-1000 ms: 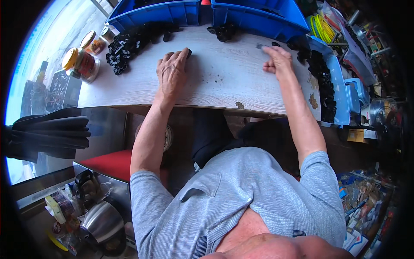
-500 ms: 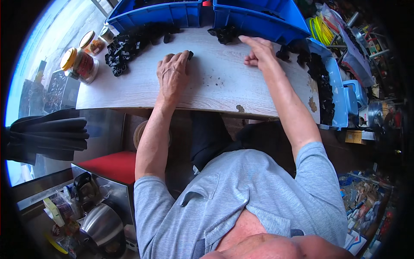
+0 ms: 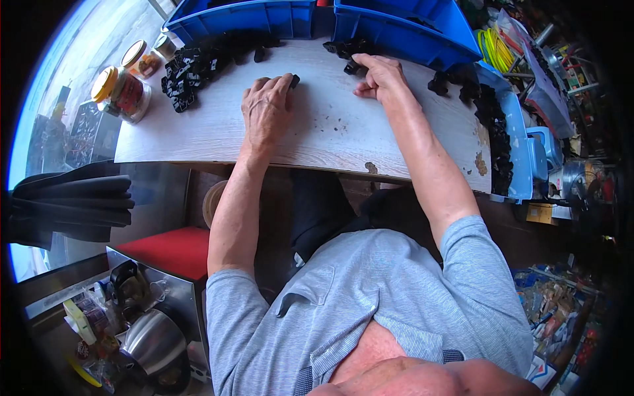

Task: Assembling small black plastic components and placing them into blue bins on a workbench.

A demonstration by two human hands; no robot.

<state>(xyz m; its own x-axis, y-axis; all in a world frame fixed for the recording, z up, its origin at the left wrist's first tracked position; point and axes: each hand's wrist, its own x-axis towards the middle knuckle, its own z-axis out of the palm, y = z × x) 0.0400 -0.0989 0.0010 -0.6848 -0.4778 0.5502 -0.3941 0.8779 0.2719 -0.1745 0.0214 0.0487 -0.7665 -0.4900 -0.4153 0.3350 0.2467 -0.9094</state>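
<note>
My left hand (image 3: 265,105) rests on the white wood-grain table (image 3: 317,142), its fingers bent around a small black plastic part (image 3: 294,80). Only the end of that part shows beside the fingertips; the rest is hidden. Over to the right, my right hand (image 3: 382,78) has its index finger stretched onto a black piece (image 3: 352,68) at the near edge of a small black heap (image 3: 345,49). The thumb of this hand stays apart, below the piece. A larger pile of black plastic parts (image 3: 181,79) lies at the table's left.
Two blue bins (image 3: 241,22) (image 3: 403,36) stand along the far edge. A light blue tray (image 3: 518,142) with black parts sits at the right. Lidded jars (image 3: 125,99) stand at the left edge. Dark crumbs (image 3: 330,124) dot the tabletop.
My right hand has moved left and slightly nearer, its index finger now on a black piece just out from the heap. My left hand stays in nearly the same place.
</note>
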